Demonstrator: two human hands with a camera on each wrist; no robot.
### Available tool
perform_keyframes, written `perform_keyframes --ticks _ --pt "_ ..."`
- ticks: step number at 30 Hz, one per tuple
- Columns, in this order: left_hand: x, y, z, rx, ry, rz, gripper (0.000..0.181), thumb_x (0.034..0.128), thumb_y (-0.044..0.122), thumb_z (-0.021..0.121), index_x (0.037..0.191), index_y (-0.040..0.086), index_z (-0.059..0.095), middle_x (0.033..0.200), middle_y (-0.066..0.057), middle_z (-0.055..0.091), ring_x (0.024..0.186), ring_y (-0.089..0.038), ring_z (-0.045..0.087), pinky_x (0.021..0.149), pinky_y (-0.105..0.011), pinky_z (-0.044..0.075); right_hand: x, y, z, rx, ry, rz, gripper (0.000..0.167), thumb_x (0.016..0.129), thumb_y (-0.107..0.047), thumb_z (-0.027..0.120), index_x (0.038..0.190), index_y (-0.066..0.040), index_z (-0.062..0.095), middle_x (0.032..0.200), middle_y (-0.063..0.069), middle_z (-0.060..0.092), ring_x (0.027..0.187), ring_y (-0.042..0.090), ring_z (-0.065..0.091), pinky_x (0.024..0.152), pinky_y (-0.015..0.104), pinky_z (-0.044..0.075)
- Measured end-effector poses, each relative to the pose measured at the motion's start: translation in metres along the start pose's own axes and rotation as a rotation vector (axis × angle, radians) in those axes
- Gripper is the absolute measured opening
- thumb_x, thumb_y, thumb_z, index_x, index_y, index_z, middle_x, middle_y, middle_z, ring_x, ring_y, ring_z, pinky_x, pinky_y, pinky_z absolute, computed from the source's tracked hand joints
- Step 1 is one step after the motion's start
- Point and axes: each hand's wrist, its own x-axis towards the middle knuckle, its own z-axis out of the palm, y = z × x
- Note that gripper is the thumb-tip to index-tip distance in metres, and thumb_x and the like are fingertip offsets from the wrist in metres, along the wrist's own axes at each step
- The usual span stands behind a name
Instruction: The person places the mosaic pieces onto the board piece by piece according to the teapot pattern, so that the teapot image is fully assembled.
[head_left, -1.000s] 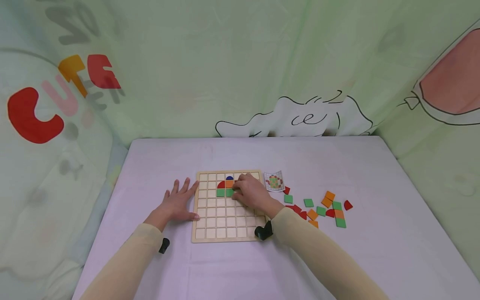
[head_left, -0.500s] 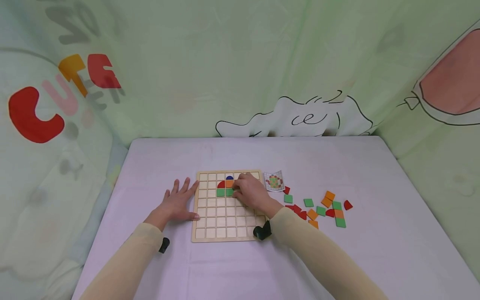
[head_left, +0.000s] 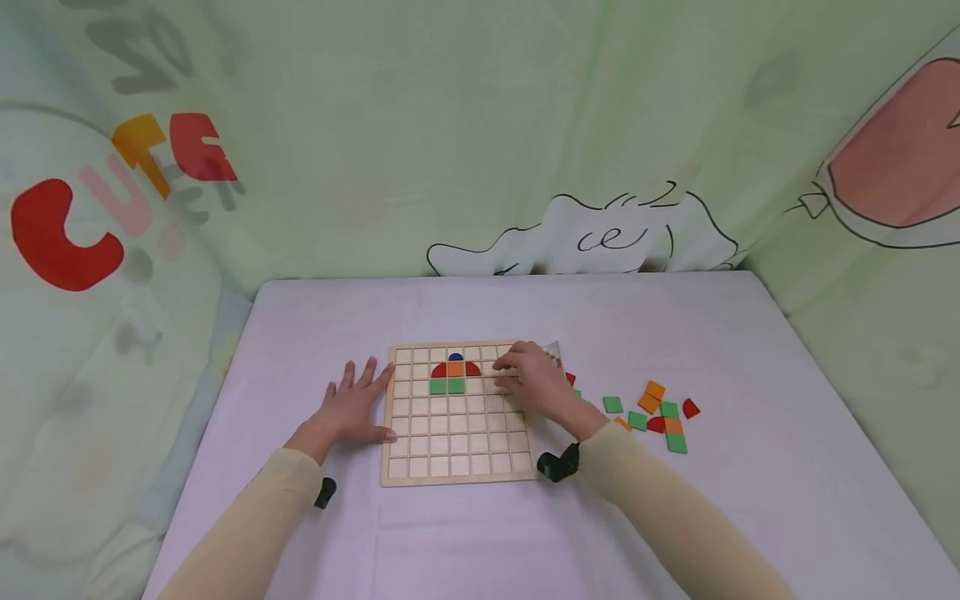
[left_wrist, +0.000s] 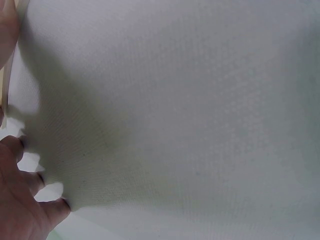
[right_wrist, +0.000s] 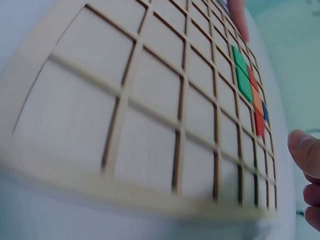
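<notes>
A wooden grid board (head_left: pixel 468 467) lies on the table. Near its far side sit a blue rounded tile (head_left: pixel 455 357), an orange square tile (head_left: pixel 455 369) between two red curved tiles (head_left: pixel 472 369), and two green square tiles (head_left: pixel 447 386) in the row below. My left hand (head_left: pixel 350 411) has its fingers spread, thumb and index finger touching the board's left edge. Above the board's right side hovers my right hand (head_left: pixel 536 382), fingers loosely bent, with nothing seen between them. In the right wrist view, its thumb (right_wrist: pixel 306 152) is apart from the placed tiles.
Loose green (head_left: pixel 612 404), orange (head_left: pixel 655 389) and red tiles (head_left: pixel 691 408) are scattered right of the board. A small pattern card (head_left: pixel 553 349) lies by the board's far right corner, mostly hidden by my right hand. A printed curtain (head_left: pixel 480 150) stands behind the table.
My right hand has let go of the right-hand red tile and moved right, uncovering that tile in its cell. It now covers most of the card. My left hand stays in place.
</notes>
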Motion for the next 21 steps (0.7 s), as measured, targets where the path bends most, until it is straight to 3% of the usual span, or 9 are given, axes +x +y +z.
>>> perform_keyframes --ticks 5,11,16,21 --pt "-0.001 0.002 -0.003 0.002 0.0 0.005 0.113 0.0807 0.04 0.086 0.165 0.013 0.015 0.172 -0.021 0.002 0.156 -0.052 -0.007 0.122 -0.073 0.006 -0.022 0.031 -0.025 0.052 0.057 0.08 0.024 0.093 -0.011 0.075 0.114 -0.001 0.075 0.108 0.012 0.067 0.106 0.029 0.059 0.093 0.046 0.056" --pt "-0.001 0.0 -0.003 0.017 -0.009 0.003 0.113 0.0818 0.041 0.085 0.165 0.013 0.014 0.172 -0.021 0.002 0.156 -0.052 -0.006 0.122 -0.074 0.008 -0.051 0.073 -0.042 0.042 0.1 0.176 0.025 0.095 -0.01 0.072 0.119 -0.001 0.073 0.114 0.016 0.067 0.111 0.035 0.059 0.093 0.05 0.058" --pt "0.0 -0.001 -0.003 0.004 -0.011 0.007 0.112 0.0824 0.039 0.084 0.165 0.013 0.014 0.172 -0.02 0.001 0.156 -0.051 -0.008 0.122 -0.073 0.006 -0.072 0.101 -0.051 0.047 0.093 0.227 0.026 0.096 -0.01 0.071 0.12 -0.001 0.072 0.116 0.018 0.066 0.111 0.038 0.059 0.094 0.053 0.058" --pt "-0.001 -0.001 -0.001 -0.007 -0.009 0.014 0.112 0.0819 0.037 0.085 0.165 0.012 0.014 0.172 -0.021 0.0 0.156 -0.051 -0.008 0.122 -0.073 0.005 -0.088 0.12 -0.053 0.05 0.068 0.25 0.025 0.095 -0.008 0.071 0.118 0.0 0.073 0.111 0.018 0.067 0.105 0.035 0.06 0.089 0.048 0.059"
